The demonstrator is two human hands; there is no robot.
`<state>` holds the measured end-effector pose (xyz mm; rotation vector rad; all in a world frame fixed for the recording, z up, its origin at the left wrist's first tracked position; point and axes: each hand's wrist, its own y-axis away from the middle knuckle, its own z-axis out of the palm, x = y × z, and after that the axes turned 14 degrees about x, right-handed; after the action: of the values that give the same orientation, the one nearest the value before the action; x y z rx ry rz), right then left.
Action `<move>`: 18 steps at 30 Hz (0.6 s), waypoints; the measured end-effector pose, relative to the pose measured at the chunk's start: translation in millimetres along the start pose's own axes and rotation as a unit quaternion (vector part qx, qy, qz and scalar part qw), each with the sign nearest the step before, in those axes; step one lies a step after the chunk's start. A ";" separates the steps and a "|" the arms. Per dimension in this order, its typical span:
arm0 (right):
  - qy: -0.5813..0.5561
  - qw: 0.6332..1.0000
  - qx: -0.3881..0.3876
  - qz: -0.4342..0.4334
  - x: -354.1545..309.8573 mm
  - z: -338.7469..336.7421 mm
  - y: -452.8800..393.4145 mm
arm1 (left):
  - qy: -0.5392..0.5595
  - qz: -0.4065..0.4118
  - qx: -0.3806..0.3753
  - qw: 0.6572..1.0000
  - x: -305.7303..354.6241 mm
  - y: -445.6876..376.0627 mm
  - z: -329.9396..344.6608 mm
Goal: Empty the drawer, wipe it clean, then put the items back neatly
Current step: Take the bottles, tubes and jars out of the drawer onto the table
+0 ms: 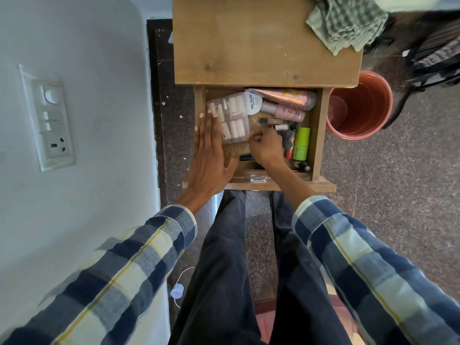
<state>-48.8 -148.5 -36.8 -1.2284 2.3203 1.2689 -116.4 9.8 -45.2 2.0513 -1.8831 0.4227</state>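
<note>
- Two hands are seen inside the open drawer [316,135], which is pulled out from under the wooden tabletop [249,46].
- The left hand [211,150] is laid flat with its fingers spread straight, and its fingertips rest on the left edge of the clear nail box [232,118].
- The right hand [266,145] is curled, and the near right corner of the nail box looks to be pinched by its fingers, though the fingertips are partly hidden.
- Just past the right hand, a round white nail polish tub [254,103] and pink tubes [286,105] are seen at the back of the drawer.
- Right beside that hand, a green bottle [302,143] and small dark bottles [290,135] are packed close together.
- A checked cloth [348,21] is left far from both hands, on the far right corner of the tabletop.
- The drawer is seen to be full, so either the emptying has hardly begun or the things are already back; which one cannot be told.
</note>
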 end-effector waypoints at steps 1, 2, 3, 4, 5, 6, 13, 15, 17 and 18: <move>-0.004 1.000 -0.002 0.002 3.4 -2.4 -0.1 | 0.003 -0.002 0.004 1.000 -0.1 -0.9 0.1; -0.005 1.000 -0.003 0.002 6.6 -5.7 0.7 | 0.007 -0.004 0.008 1.000 0.1 -1.6 0.1; -0.003 1.000 -0.004 0.000 10.8 -9.1 2.2 | 0.010 -0.005 0.010 1.000 0.3 -1.9 0.0; 0.000 1.000 -0.005 -0.002 15.0 -13.2 4.6 | 0.012 -0.004 0.010 1.000 0.7 -1.8 -0.6; -0.001 1.000 -0.006 -0.005 20.7 -17.1 7.3 | 0.012 -0.004 0.010 1.000 1.7 -1.2 -1.4; -0.006 1.000 -0.009 -0.006 25.0 -22.0 10.9 | 0.012 -0.002 0.011 1.000 3.0 -0.4 -2.5; -0.128 0.991 -0.036 -0.022 25.1 -49.9 29.5 | 0.020 0.022 0.064 0.998 22.6 -9.9 -24.1; -0.159 0.987 -0.032 -0.016 12.7 -54.2 30.0 | 0.024 0.026 0.085 0.996 26.6 -21.7 -33.4; -0.182 0.983 -0.027 -0.010 -3.8 -55.6 27.0 | 0.033 0.019 0.107 0.994 27.2 -38.7 -41.5; -0.191 0.981 -0.025 -0.009 -14.3 -55.8 24.2 | 0.036 0.011 0.119 0.992 25.6 -48.6 -44.9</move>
<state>-48.1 -177.2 18.8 -0.9174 2.0104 1.4196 -65.7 9.7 4.5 2.1304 -1.8934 0.7496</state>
